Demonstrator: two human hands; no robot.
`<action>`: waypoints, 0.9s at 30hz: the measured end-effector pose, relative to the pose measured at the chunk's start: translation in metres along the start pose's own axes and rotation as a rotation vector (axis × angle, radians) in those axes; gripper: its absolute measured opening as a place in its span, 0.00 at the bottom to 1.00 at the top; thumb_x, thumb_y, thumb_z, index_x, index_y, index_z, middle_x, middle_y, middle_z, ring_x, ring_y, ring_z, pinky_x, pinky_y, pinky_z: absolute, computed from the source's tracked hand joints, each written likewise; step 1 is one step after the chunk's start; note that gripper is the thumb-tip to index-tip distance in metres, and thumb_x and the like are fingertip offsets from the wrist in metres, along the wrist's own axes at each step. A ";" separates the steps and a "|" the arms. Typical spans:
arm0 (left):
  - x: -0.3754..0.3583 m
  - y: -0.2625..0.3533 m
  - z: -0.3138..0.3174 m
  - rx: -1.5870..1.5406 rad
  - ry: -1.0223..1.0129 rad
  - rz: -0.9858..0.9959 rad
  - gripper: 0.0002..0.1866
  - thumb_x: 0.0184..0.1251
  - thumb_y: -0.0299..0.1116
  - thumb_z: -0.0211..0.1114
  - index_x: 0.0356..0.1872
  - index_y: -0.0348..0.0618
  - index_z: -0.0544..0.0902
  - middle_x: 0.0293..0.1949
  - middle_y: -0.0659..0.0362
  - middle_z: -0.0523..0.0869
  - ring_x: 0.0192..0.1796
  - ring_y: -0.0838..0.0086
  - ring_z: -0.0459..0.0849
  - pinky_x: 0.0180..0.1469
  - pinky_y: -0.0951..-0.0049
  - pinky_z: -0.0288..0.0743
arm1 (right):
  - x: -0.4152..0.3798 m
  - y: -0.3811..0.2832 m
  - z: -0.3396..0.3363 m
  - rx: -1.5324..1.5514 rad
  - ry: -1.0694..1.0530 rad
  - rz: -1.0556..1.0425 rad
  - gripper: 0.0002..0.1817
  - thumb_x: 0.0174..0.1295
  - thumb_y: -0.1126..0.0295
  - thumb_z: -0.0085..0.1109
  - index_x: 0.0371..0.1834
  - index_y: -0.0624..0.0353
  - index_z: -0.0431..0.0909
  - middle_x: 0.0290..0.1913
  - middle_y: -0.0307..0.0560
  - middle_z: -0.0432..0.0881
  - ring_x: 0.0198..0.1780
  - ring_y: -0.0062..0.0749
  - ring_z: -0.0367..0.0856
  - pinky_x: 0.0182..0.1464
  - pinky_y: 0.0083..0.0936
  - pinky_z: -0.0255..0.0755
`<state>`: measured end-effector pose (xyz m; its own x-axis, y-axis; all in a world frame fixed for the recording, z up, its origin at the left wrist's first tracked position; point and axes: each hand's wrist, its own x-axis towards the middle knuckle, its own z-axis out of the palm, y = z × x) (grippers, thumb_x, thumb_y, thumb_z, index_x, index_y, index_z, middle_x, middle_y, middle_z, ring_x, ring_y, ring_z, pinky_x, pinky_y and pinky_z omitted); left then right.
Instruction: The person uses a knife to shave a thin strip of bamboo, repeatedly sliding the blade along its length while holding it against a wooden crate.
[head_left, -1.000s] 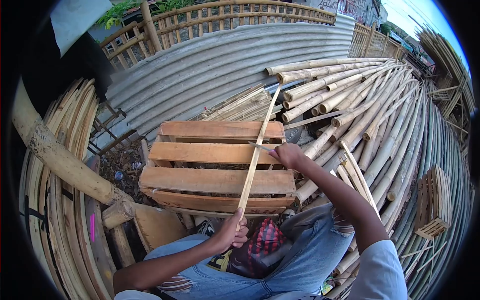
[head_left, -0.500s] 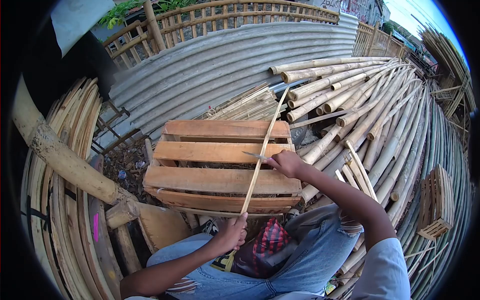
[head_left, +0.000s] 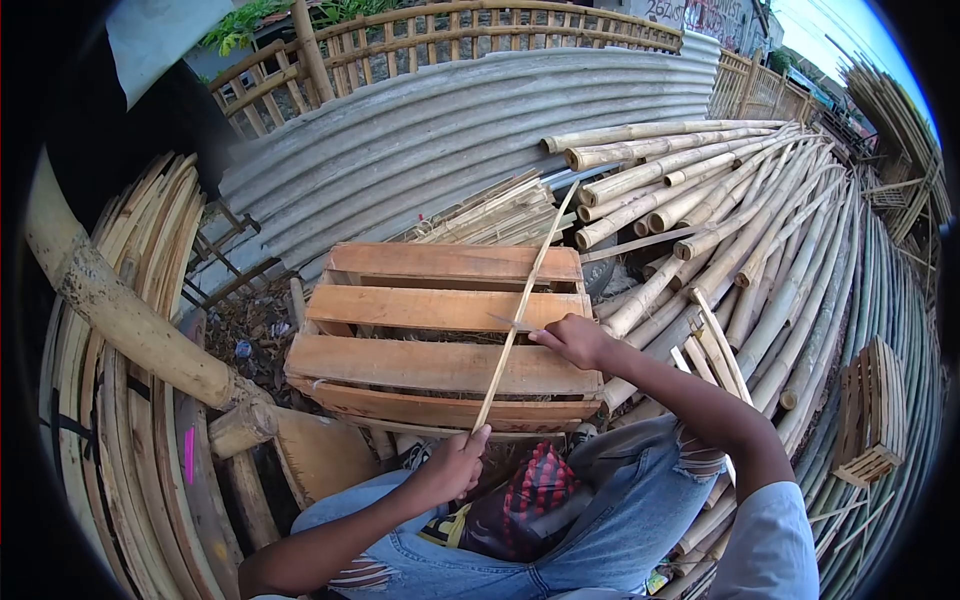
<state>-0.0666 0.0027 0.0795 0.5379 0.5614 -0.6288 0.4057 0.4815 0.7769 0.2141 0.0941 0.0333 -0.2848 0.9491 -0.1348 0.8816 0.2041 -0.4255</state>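
My left hand [head_left: 453, 468] is closed around the near end of a long thin bamboo strip [head_left: 532, 284], which slants up and away over a wooden slatted crate [head_left: 440, 365]. In my right hand [head_left: 572, 340] is a knife [head_left: 512, 323], its handle mostly hidden by my fingers. The blade crosses the strip above the middle slats of the crate. A dark cloth with red patches [head_left: 540, 490] lies between my knees, just right of my left hand.
Bamboo poles [head_left: 690, 190] fan out in a large pile at the right. Split bamboo slats [head_left: 130, 400] stand stacked at the left beside a thick bamboo post [head_left: 130, 300]. Corrugated sheeting [head_left: 420, 120] runs behind the crate. A smaller crate [head_left: 870, 410] rests far right.
My right hand and the knife have shifted slightly down along the strip, toward me. My left hand keeps its grip and has moved a little to the left.
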 end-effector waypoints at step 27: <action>-0.020 -0.005 0.002 -0.863 -0.528 -0.219 0.23 0.71 0.58 0.35 0.25 0.53 0.61 0.12 0.71 0.53 0.11 0.86 0.50 0.14 0.84 0.48 | -0.001 0.017 0.020 0.008 0.203 -0.136 0.31 0.66 0.47 0.38 0.21 0.64 0.78 0.22 0.60 0.78 0.30 0.55 0.79 0.37 0.43 0.73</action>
<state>-0.0779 -0.0130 0.0883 0.8561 0.1367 -0.4984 -0.0222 0.9732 0.2288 0.2220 0.0916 0.0082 -0.3184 0.9419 0.1064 0.8370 0.3321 -0.4350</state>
